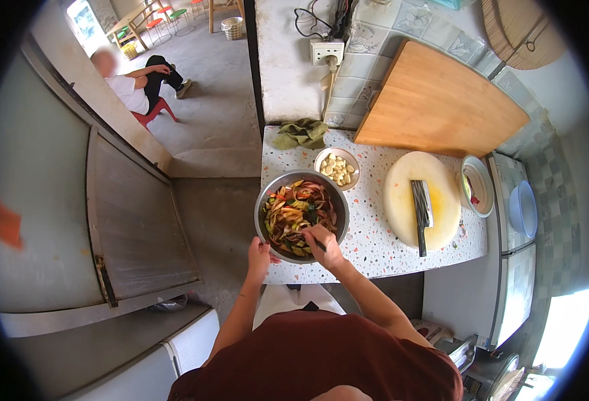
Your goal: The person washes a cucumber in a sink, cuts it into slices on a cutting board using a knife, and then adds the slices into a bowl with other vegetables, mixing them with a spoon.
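Observation:
A large metal bowl stands at the counter's left end, filled with sliced vegetables in a brown dressing. My left hand grips the bowl's near-left rim. Inside the near right part of the bowl, my right hand is closed around the dark handle of a utensil; its working end is hidden among the slices. Just behind the bowl sits a small bowl of peeled garlic cloves.
A cleaver lies on a round cutting board to the right. Beyond are a green-rimmed basin, a leaning wooden board and a green cloth. A person sits through the doorway.

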### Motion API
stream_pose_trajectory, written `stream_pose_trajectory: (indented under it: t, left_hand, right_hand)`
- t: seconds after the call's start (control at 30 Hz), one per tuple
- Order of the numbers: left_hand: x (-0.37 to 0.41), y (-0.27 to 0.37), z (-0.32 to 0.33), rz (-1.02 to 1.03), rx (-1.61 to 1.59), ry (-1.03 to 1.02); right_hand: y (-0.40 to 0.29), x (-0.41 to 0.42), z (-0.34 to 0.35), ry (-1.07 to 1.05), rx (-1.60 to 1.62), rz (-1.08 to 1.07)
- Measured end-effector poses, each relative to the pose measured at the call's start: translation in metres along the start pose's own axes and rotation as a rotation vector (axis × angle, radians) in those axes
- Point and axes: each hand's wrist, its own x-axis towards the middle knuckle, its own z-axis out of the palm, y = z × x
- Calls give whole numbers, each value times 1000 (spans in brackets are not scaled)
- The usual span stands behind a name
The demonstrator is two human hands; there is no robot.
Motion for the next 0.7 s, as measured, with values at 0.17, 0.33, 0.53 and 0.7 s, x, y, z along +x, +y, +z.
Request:
stream_pose_trajectory:
  t: [0.17, 0.33, 0.53, 0.7]
  left_hand:
    - [-2, 1, 0, 15, -4, 16]
    - [0, 3, 1, 7, 2, -8]
    - [-1, 4, 3, 16, 23, -2]
    - [1, -1, -1, 12, 48, 10]
  right_hand:
    - [-30, -14, -45, -439, 25, -86]
    - [35, -3, -74, -236, -183, -82]
    - [31, 22, -14, 41, -22, -62]
    - [-11, 3, -17, -207, -45, -45]
